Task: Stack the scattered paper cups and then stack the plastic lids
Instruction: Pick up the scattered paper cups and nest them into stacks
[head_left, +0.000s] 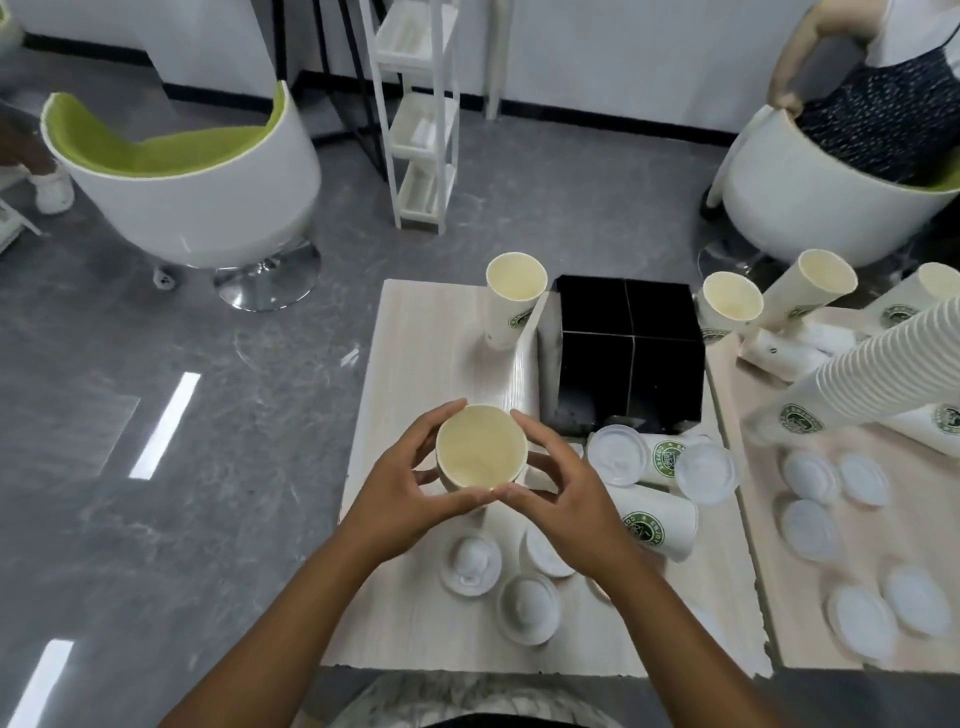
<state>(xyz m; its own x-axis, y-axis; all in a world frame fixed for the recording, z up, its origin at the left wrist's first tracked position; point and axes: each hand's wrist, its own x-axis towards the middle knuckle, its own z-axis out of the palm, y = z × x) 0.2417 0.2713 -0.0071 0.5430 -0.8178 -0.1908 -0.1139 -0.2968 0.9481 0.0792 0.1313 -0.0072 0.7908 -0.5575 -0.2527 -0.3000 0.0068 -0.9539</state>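
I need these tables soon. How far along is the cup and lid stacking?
Early. Done: a tall cup stack lies at right. In hand: both hands, left and right, hold one cup. Left: loose cups and all lids, still scattered.

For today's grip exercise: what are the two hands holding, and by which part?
A paper cup, gripped around its upper wall by left hand and right hand.
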